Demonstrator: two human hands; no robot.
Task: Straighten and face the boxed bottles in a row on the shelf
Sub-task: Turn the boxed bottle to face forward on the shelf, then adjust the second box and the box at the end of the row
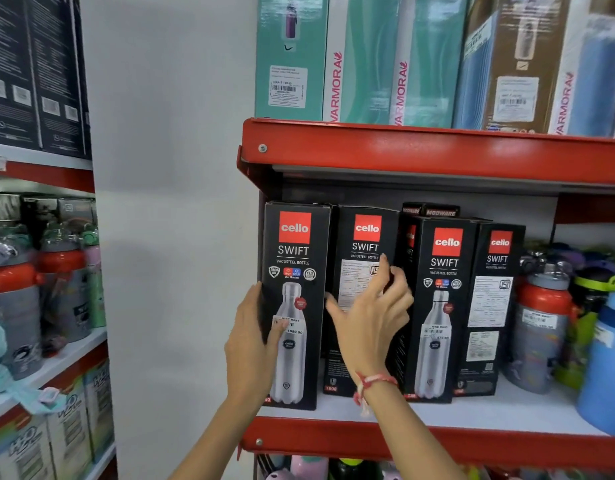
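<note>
Gripping leftmost box (296, 299) with your left hand (252, 344); right hand (372, 313) spread open on second box (359, 271). Loose bottles (541, 317) crowd right; taller boxes (431, 211) behind.

A shop: red-edged shelves (437, 157) stocked with price-stickered boxed bottles (292, 306) and loose flasks (541, 320).

Four black Cello Swift bottle boxes are standing in a row on a white shelf (472, 415) with a red front edge. The left hand (252, 344) is gripping the leftmost box (295, 265) by its left edge, thumb lying across the front. The right hand (368, 313), fingers spread, is touching the second box (363, 237), which is sitting farther back. Loose bottles (541, 317) are standing to the right.
</note>
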